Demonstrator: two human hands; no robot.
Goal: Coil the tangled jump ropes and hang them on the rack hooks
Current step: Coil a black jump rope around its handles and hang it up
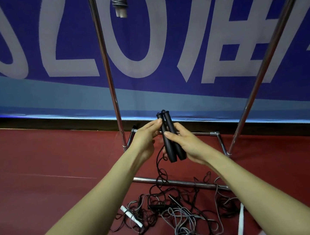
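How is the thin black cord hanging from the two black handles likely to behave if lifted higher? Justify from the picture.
Probably floppy: the black cord dangles in kinks below the black handles. Likely to snag, since it runs into the tangled pile on the floor. Seemingly light: it looks far thinner than the handles.

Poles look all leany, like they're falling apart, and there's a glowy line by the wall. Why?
Head view: the wide lens, looking down, probably makes the poles splay apart toward the top; bright streaks glint along their metal; a pale glow lines the bottom edge of the banner; the handles look sharp, with no blur.
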